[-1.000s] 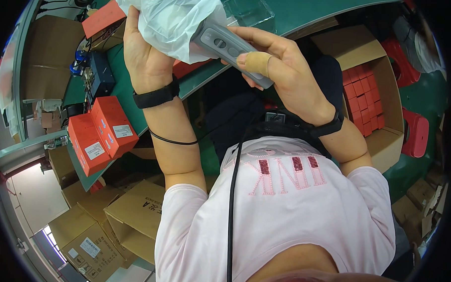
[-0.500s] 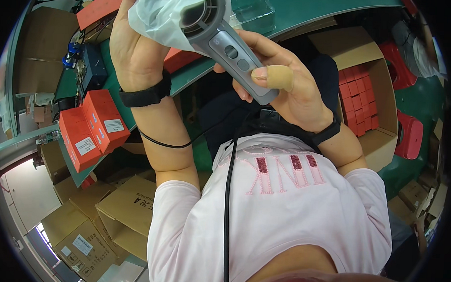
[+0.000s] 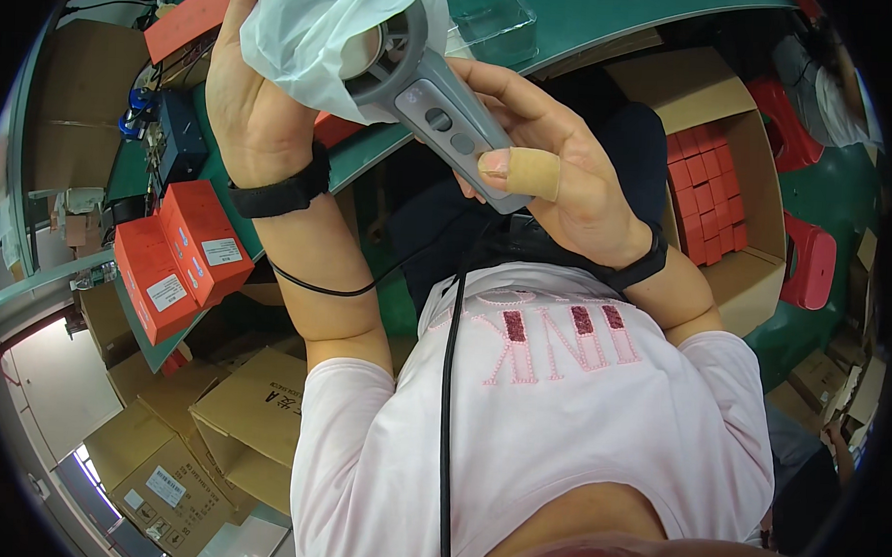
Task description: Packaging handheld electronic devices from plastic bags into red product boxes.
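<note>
A grey handheld fan (image 3: 456,132) with a round vented head and buttons along its handle is held tilted above the edge of the green table. Over part of its head lies a thin, whitish plastic bag (image 3: 327,39). My right hand (image 3: 577,185) is closed round the lower handle, its bandaged thumb pressed on the front face. At the far side, my left hand (image 3: 255,115) grips the bag around the fan's head. Most of the left fingers are hidden behind the plastic.
A clear plastic tray (image 3: 494,25) lies on the green table (image 3: 593,18). Red boxes (image 3: 186,260) sit at the left table edge, near a dark blue device (image 3: 181,142). At right, a carton (image 3: 750,289) holds several small red boxes, beside red stools (image 3: 808,267). A black cable (image 3: 449,396) hangs down my front.
Both hands have shifted slightly left with the fan and bag. The fan's head has turned a little, and its round inner part now shows pale. My grip stays the same.
</note>
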Tool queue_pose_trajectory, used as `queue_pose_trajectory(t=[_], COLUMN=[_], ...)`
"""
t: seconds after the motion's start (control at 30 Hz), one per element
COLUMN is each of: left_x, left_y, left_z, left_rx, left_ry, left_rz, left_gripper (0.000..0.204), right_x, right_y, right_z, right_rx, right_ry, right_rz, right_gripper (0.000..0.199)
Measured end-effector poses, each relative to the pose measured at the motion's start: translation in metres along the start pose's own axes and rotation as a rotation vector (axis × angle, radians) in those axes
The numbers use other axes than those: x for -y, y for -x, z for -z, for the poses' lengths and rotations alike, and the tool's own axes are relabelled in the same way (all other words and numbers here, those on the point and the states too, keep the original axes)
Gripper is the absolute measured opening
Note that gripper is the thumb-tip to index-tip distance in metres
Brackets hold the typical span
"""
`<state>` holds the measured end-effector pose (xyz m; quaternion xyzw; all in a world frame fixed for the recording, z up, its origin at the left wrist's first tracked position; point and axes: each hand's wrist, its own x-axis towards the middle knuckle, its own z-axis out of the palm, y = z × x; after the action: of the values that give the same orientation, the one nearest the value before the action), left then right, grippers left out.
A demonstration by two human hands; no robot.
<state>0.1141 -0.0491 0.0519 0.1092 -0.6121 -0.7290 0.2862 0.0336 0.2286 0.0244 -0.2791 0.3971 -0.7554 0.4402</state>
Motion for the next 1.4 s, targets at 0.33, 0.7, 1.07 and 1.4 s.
queue_pose_trajectory(t=[0.33,0.7,1.07,1.4], left_x=[0.038,0.071,0.050,0.045], left_y=[0.006,0.063,0.069,0.073], left_z=[-0.019,-0.079,-0.085,-0.077], left_rx=[0.319,0.129,0.180,0.040], left_ry=[1.095,1.028,0.814,0.939], left_rz=[0.399,0.379,0.322,0.523], left_gripper=[0.046,0.053,0.037,0.039], right_x=[-0.002,-0.012,-0.013,-0.009], right_y=[0.018,0.038,0.041,0.039], right_z=[0.010,0.017,0.016,0.019], right_rx=[0.062,0.018,0.071,0.076], right_ry=[-0.147,-0.106,-0.039,-0.105], right_rz=[-0.143,-0.283,-0.233,-0.275], right_gripper=[0.069,0.062,0.068,0.068])
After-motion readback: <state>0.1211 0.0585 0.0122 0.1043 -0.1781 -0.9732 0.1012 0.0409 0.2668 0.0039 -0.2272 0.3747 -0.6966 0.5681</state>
